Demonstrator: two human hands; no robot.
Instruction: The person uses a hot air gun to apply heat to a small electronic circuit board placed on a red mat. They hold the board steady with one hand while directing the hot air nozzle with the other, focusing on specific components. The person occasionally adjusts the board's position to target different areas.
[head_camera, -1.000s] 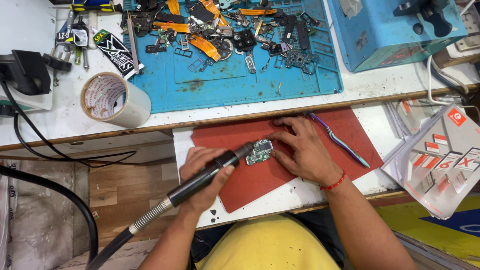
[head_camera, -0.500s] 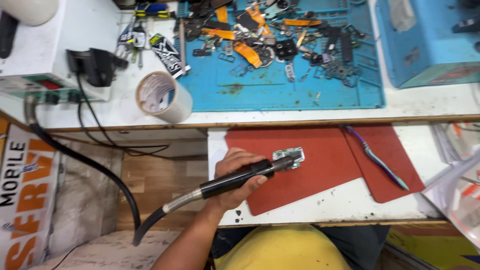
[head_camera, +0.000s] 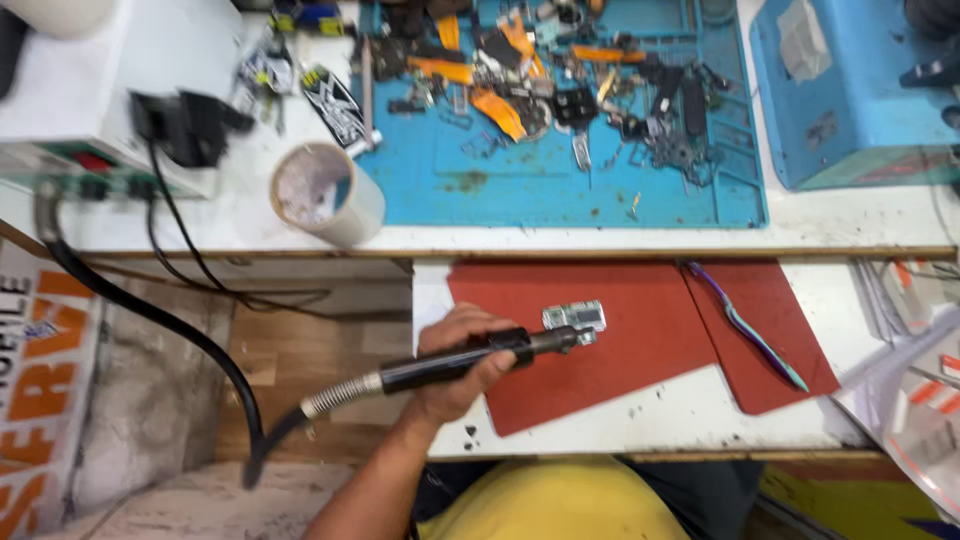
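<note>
Nearest of all, the left hand (head_camera: 455, 365) is wrapped tight around a black hot-air handpiece (head_camera: 470, 358), fingers fully curled over the barrel and thumb on top, with its ribbed hose (head_camera: 180, 340) trailing off to the left and up toward the white station (head_camera: 95, 95). The right hand is out of view, so its state cannot be told.

Just past the nozzle tip lies a small circuit board (head_camera: 575, 317), flat on the red mat (head_camera: 600, 340), the metal tip hovering at its near edge or barely above it; whether they touch is unclear. To do this well, I judge the nozzle should stay close over the board without pressing on it, kept moving in small circles so heat spreads evenly, and the board, unclamped as it is, should not be nudged across the mat.

Further right on the mat rests a purple-and-teal pair of tweezers (head_camera: 750, 335), well apart from the board. Beyond the bench edge sit a roll of tape (head_camera: 325, 195) and a blue work mat (head_camera: 560, 190) littered with orange flex cables and small phone parts, with a blue box (head_camera: 850, 90) at the far right.
</note>
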